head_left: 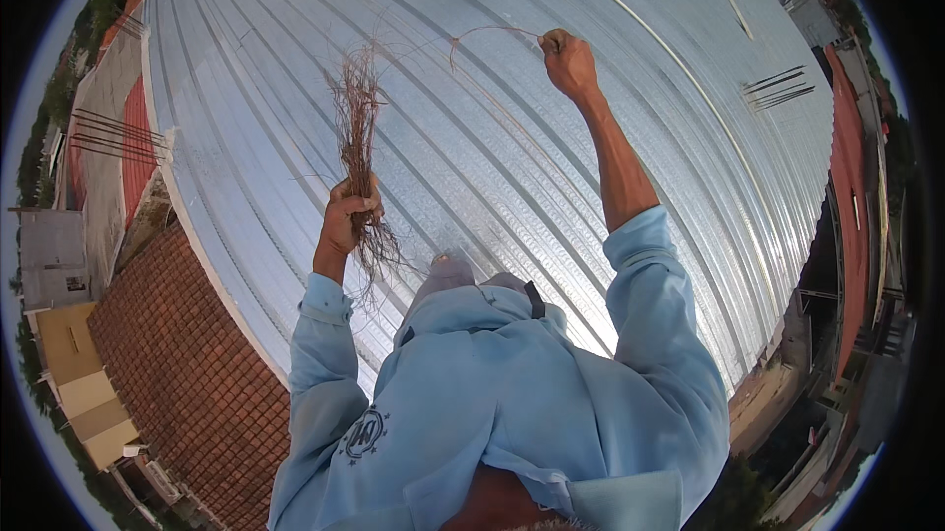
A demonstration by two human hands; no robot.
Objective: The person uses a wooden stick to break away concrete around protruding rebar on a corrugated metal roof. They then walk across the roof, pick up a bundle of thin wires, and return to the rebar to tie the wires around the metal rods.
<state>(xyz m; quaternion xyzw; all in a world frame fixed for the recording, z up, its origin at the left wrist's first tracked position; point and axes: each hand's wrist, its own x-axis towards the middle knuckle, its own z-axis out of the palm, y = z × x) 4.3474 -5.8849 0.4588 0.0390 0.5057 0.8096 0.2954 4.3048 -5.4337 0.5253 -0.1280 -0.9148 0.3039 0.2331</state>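
A bundle of thin, rusty brown tie wires [356, 123] stands nearly upright in my left hand [346, 214], whose fingers are wrapped round its lower part. Loose ends fan out above and below the fist. Off to the right and farther out, my raised right hand [569, 61] is closed in a pinch on the end of a single wire [492, 29]. That wire bows left from the fingertips and bends down near a small kink. Whether it still joins the bundle is hard to tell, as the strands are very fine.
Beneath me spreads a ribbed, shiny metal sheet roof [472, 147]. Rebar ends stick out at the left edge [118, 135] and at the right [780, 88]. A pale strip [731, 3] lies at the far right. Below the left edge is a brown tiled roof [192, 354].
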